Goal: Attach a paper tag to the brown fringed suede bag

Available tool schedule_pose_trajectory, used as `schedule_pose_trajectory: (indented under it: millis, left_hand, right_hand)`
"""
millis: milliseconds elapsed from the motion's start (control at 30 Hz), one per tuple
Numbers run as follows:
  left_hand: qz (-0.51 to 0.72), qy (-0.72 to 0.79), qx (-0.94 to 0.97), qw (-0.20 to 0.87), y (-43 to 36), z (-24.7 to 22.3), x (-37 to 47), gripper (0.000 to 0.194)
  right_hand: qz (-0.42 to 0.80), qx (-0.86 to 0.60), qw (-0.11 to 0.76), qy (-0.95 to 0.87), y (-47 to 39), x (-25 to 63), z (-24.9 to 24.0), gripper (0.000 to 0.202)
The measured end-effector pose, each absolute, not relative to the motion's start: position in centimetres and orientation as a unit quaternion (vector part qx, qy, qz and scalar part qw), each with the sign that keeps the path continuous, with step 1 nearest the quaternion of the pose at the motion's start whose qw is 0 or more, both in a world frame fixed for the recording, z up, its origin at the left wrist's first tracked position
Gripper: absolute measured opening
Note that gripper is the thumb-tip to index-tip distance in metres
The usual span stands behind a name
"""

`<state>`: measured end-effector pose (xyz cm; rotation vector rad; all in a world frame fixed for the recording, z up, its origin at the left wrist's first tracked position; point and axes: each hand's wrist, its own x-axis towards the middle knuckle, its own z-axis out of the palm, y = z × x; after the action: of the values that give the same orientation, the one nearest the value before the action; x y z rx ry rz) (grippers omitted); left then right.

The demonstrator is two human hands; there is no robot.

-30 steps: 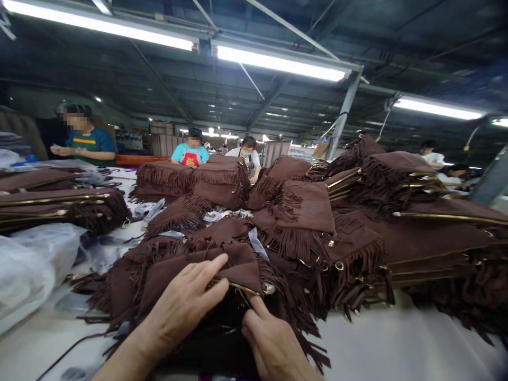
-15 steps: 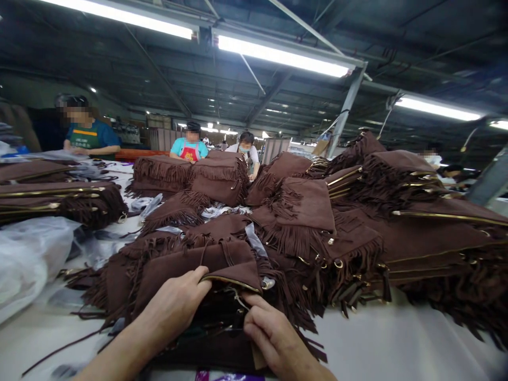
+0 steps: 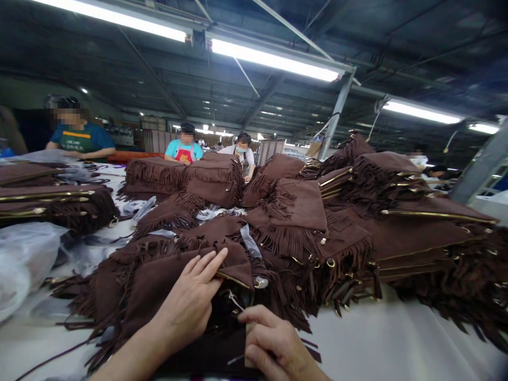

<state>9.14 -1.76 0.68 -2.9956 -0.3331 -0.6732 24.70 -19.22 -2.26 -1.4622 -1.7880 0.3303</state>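
Note:
A brown fringed bag lies in front of me, its gold zipper edge showing near the right corner. My left hand rests on its upper flap, fingers extended and lying flat. Just right of the bag's dark opening, my right hand is curled, its thumb and fingers closed on a light tan tag. A thin white string runs from the bag's opening to the right index fingertip.
Stacks of brown fringed bags fill the right and middle of the white table. Clear plastic bags lie at left. Several people work beyond, one in a green apron.
My left hand has let go of the zipper edge and now lies flat on the flap. My right hand has drawn slightly down and away from the opening. The view has shifted slightly.

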Motion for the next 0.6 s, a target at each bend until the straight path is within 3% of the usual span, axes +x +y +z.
schedule_pose_trajectory:
  millis: [100,300,400,467,600]
  left_hand:
    - [-0.221,-0.161,-0.962,-0.013,-2.3,1.1,9.7,0.032]
    - [-0.227,-0.159,-0.961,-0.015,-3.1,1.1,10.3,0.029]
    - [-0.245,-0.127,-0.961,-0.021,-3.0,0.6,10.5,0.027]
    - [-0.251,-0.098,-0.963,-0.024,-2.8,0.2,10.7,0.025]
    - [-0.271,-0.061,-0.960,-0.027,-2.4,-0.8,11.4,0.026]
  right_hand:
    - [0.112,-0.625,0.388,-0.668,-18.8,24.6,-2.4,0.041]
    - [0.033,-0.700,0.400,-0.591,-16.7,24.5,-1.7,0.029]
    - [0.170,-0.690,0.397,-0.581,-16.9,24.3,-1.1,0.038]
    - [0.283,-0.668,0.373,-0.579,-17.3,24.3,-1.1,0.031]
    - [0.212,-0.685,0.375,-0.588,-18.3,24.7,-1.1,0.013]
